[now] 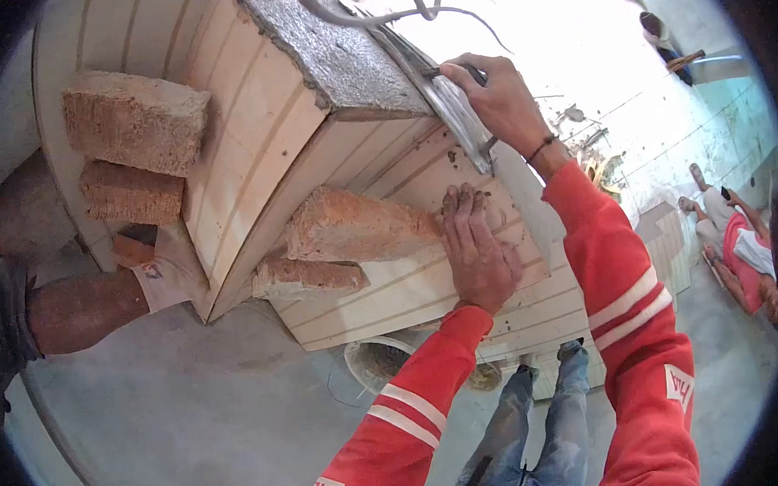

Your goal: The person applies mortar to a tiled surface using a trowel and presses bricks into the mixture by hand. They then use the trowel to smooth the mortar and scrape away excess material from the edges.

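Observation:
My right hand (497, 96) is closed around the handle of a long metal trowel (452, 108), whose blade lies along the edge of the mortar-covered top (335, 61). Below it, my left hand (477, 247) lies with its fingers extended on the striped panel (383, 305), beside the end of a brick (361, 222). A second brick (307, 278) rests under that one. Wet grey mortar coats the top of the panelled block.
Two more bricks (136, 120) are stacked at the upper left, near another person's arm (89, 311). A bucket (377, 358) stands below the panel. Grey cables (377, 19) hang over the top. Another person (741, 251) is at the far right.

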Motion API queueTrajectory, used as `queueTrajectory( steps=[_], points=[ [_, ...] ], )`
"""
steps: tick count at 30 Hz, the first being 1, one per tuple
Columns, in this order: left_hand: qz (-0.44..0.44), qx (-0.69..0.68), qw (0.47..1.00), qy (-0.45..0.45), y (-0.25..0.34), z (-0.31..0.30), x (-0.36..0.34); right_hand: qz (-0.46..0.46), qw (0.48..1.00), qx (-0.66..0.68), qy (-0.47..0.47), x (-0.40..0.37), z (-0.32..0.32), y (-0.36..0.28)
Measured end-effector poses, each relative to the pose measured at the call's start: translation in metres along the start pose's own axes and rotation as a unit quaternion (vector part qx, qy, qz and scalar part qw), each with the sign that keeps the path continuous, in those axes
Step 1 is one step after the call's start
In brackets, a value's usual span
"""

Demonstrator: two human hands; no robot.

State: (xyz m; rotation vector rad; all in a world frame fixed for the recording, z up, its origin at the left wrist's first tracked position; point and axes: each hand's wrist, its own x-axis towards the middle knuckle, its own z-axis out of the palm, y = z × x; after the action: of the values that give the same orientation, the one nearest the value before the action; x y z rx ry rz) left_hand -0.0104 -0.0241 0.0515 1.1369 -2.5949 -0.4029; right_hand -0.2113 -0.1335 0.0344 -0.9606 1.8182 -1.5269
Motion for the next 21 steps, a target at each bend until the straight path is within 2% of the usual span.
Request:
queueTrajectory(
  steps=[3,4,5,8,10,12,14,15,16,17,20,21],
  points=[
    [-0.003,0.009,1.000,-0.002,-0.001,-0.001,-0.001,-0.052,0.998,-0.020,0.014,0.045,0.019,0.003],
    [-0.004,0.013,1.000,-0.004,-0.002,0.000,-0.001,-0.262,0.941,-0.172,0.129,0.079,0.044,0.031],
    [-0.004,0.015,1.000,-0.004,-0.002,0.001,-0.001,-0.025,0.999,-0.031,0.025,0.075,0.027,-0.021],
    [-0.002,0.009,1.000,0.000,-0.001,0.001,0.002,-0.042,0.999,-0.009,-0.005,0.050,0.015,-0.016],
    [-0.003,0.012,1.000,0.005,-0.001,0.000,0.000,-0.016,1.000,0.020,-0.011,0.006,-0.001,-0.022],
    [-0.005,0.012,1.000,0.002,0.001,-0.002,0.001,-0.019,1.000,0.020,-0.010,0.002,-0.004,-0.023],
    [-0.007,0.015,1.000,-0.002,0.001,-0.003,0.004,-0.022,0.999,0.040,-0.010,0.018,0.002,-0.026],
    [-0.010,0.015,1.000,-0.008,0.001,-0.003,0.002,-0.083,0.996,-0.013,0.034,0.043,0.018,-0.012],
    [-0.010,0.017,1.000,-0.012,0.001,-0.002,0.000,-0.073,0.997,-0.027,0.019,0.068,0.026,-0.015],
    [-0.012,0.020,1.000,-0.016,0.000,-0.003,-0.002,0.028,0.999,0.008,-0.021,0.086,0.025,-0.030],
    [0.001,0.017,1.000,-0.006,-0.001,-0.002,0.001,-0.007,1.000,-0.001,-0.029,0.092,0.032,-0.013],
    [-0.003,0.017,1.000,-0.008,0.000,-0.002,0.001,-0.058,0.998,-0.013,-0.011,0.074,0.030,0.003]
  ],
)
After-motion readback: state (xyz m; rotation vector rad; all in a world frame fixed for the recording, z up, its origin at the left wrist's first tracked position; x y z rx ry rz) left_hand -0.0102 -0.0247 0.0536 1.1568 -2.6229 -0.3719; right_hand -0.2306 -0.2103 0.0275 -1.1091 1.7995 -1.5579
